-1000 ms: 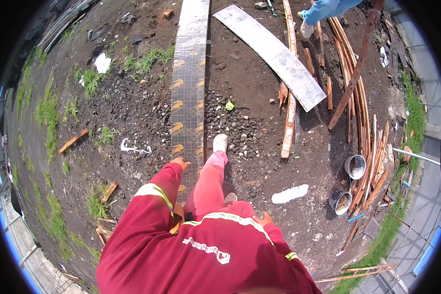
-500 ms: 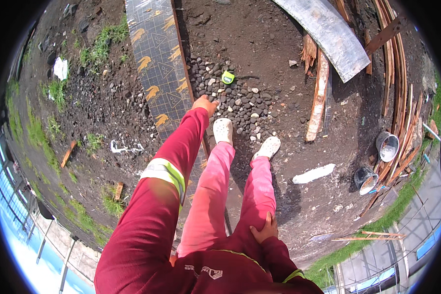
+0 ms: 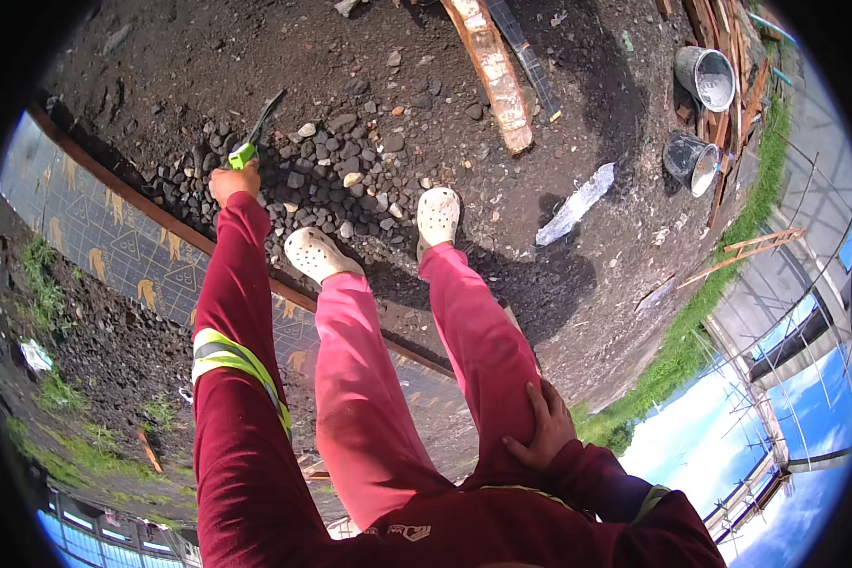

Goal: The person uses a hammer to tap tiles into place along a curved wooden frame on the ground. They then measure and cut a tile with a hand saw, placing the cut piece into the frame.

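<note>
The green tape (image 3: 242, 155), by its look a measuring one, is at the left edge of the pebbles (image 3: 350, 180), near the board (image 3: 118, 248). The left hand (image 3: 235, 185) is at its near end with fingers bent; I cannot tell how tightly they close. The right hand (image 3: 542, 428) is spread on the right thigh (image 3: 497, 388), no object visible in it. For a good grip, the fingers should wrap the case fully. The board has printed yellow figures; the sweater (image 3: 502, 530) has white lettering, partly folded. I see no readable label on the tape.
</note>
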A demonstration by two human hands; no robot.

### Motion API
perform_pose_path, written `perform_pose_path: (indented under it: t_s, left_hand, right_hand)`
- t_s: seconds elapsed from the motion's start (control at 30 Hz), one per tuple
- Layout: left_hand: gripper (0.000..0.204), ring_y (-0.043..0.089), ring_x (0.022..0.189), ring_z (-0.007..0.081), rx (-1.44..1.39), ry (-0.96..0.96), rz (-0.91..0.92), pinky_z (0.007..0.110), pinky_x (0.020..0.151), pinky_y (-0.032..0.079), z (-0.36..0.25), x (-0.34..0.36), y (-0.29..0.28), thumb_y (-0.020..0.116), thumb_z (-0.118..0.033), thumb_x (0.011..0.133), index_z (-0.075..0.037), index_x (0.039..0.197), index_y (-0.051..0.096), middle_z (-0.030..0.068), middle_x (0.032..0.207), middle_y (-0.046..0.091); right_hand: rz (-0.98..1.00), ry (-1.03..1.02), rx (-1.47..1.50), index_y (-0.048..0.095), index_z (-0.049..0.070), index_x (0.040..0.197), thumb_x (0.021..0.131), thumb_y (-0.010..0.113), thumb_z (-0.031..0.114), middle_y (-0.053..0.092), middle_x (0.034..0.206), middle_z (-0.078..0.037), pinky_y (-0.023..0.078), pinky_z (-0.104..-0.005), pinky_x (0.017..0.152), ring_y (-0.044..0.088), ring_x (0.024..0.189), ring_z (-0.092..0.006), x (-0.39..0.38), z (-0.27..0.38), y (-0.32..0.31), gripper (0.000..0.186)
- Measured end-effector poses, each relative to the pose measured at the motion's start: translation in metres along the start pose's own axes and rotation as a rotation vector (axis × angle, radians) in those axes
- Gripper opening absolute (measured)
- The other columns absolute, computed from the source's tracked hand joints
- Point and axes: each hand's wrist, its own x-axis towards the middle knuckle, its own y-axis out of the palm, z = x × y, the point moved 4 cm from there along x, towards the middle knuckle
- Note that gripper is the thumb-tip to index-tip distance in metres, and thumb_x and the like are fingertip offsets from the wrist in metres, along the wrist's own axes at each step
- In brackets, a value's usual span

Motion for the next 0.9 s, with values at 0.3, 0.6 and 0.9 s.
perform_pose_path:
  t_s: [0.3,0.6,0.9]
  left_hand:
    - [0.022,0.058,0.069,0.0145,-0.422,0.371,0.763,0.029,0.060,0.046,0.081,-0.256,-0.057,0.066,-0.018,0.072,-0.003,0.085,0.057,0.0054,0.074,0.060]
    - [0.043,0.063,0.084,0.0239,-0.213,0.359,1.319,0.032,0.069,0.054,-0.006,-0.400,-0.173,0.053,-0.016,0.086,0.000,0.123,0.040,0.0128,0.103,0.058]
    - [0.051,0.054,0.107,0.0297,0.011,0.647,1.079,0.034,0.087,0.044,-0.043,-0.476,-0.201,0.037,-0.041,0.094,0.001,0.120,0.047,0.0213,0.112,0.056]
  right_hand:
    - [0.051,0.013,0.094,0.026,0.017,0.137,0.071,0.060,0.053,0.028,0.136,-0.023,0.033,-0.0502,0.098,0.035,0.122,-0.0416,-0.004,-0.014,0.027,0.083]
    - [-0.040,0.055,0.572,0.038,0.009,0.131,0.075,0.058,0.051,0.041,0.130,-0.021,0.035,-0.0421,0.099,0.040,0.121,-0.0362,0.006,-0.027,0.053,0.073]
    - [-0.519,-0.653,0.634,0.044,-0.003,0.121,0.071,0.067,0.033,0.054,0.113,-0.023,0.041,-0.0387,0.092,0.051,0.107,-0.0349,-0.054,0.040,-0.080,0.066]
